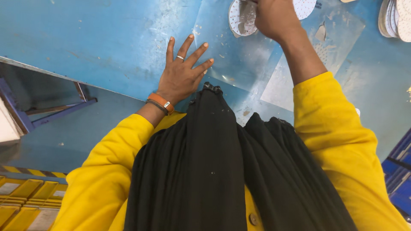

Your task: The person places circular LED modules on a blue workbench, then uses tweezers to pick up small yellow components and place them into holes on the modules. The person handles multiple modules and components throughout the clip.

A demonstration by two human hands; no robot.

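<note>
Left hand (182,77) flat on blue table (107,42), fingers spread apart, touching clear plastic sheet (239,60). Right hand (274,17) closed on white perforated disc (242,17) at table's far edge.

Bright, even light, sharp focus, faint glare on the blue table (107,38), wide-angle bending at edges.

the table (107,38) is blue with pale scuffs. the sleeves (338,141) are bright yellow, the scarf (205,171) black. an orange band (161,102) and a silver ring (180,57) mark the left hand (182,77). the discs (242,17) under the right hand (274,17) are white, dotted with small holes. the bins (25,192) are yellow.
</note>
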